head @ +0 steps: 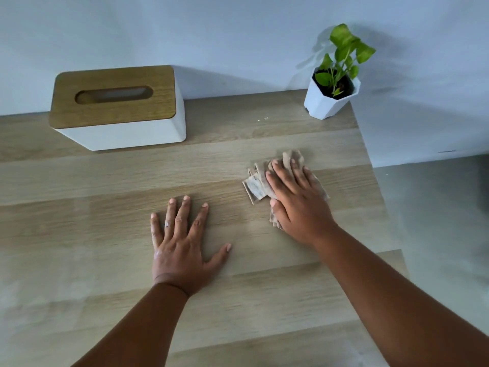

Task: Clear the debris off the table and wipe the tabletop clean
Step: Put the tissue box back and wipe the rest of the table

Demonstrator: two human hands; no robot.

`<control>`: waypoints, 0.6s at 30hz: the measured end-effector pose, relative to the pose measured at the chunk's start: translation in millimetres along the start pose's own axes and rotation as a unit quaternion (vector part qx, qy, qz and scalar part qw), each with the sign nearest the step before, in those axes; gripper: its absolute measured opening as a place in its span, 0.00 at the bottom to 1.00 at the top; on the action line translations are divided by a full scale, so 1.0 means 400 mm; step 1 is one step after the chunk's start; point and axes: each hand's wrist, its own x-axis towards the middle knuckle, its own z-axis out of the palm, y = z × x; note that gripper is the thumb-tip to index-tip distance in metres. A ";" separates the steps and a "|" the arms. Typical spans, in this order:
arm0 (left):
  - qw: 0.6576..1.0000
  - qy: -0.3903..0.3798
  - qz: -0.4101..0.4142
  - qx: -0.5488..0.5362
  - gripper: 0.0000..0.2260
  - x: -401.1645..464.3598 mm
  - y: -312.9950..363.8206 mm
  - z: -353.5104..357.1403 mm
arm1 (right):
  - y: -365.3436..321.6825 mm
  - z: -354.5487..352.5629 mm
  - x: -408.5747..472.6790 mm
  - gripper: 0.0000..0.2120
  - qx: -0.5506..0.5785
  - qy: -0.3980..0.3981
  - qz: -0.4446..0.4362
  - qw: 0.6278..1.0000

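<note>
My right hand (296, 200) presses flat on a crumpled beige cloth (256, 185) lying on the light wooden table (105, 234), right of centre. The cloth pokes out past my fingertips and to the left of my palm. My left hand (182, 245) rests flat on the bare tabletop with fingers spread and nothing in it, about a hand's width left of the cloth. A few tiny white crumbs (263, 118) lie near the back edge, left of the plant pot.
A white tissue box with a wooden lid (116, 107) stands at the back left. A small green plant in a white pot (330, 96) sits at the back right corner. The table's right edge (375, 181) drops to a grey floor.
</note>
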 end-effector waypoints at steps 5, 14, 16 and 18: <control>1.000 -0.001 0.002 -0.005 0.43 0.000 0.002 -0.002 | -0.001 -0.001 -0.006 0.33 -0.006 -0.025 0.074 0.997; 1.000 0.000 0.006 -0.001 0.43 0.001 -0.001 0.002 | -0.045 0.004 0.286 0.34 0.019 -0.025 0.229 0.973; 1.000 -0.005 0.005 0.002 0.43 0.003 0.000 0.000 | -0.055 0.002 0.318 0.32 0.027 -0.019 0.199 0.979; 1.000 -0.004 0.006 0.000 0.43 0.001 -0.001 0.001 | -0.054 -0.003 0.294 0.29 0.029 -0.017 0.121 0.992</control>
